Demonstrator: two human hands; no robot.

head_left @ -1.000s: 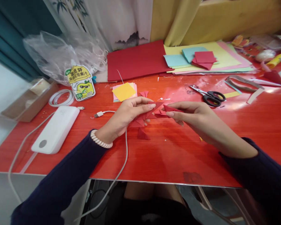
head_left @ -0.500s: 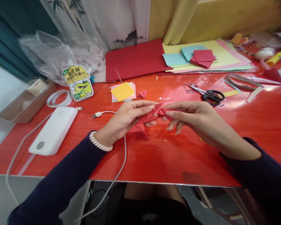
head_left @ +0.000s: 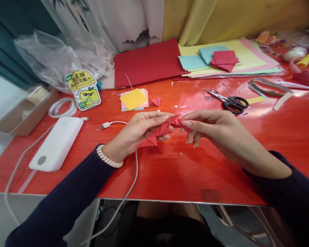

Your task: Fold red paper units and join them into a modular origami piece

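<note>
My left hand is closed on a chain of folded red paper triangles, held just above the red table. My right hand pinches one small red folded piece between thumb and forefinger, its tip touching the end of the chain. A loose red triangle lies on the table behind my hands, beside a small stack of square papers with a yellow sheet on top.
Black-handled scissors lie at the right rear. Large red card and pastel sheets cover the back. A white power bank with cable, a coiled cable, a snack pack and a plastic bag sit left.
My right hand's piece has closed up to the end of the chain in my left hand. Both hands have stayed near the same spot; the view shifted slightly.
</note>
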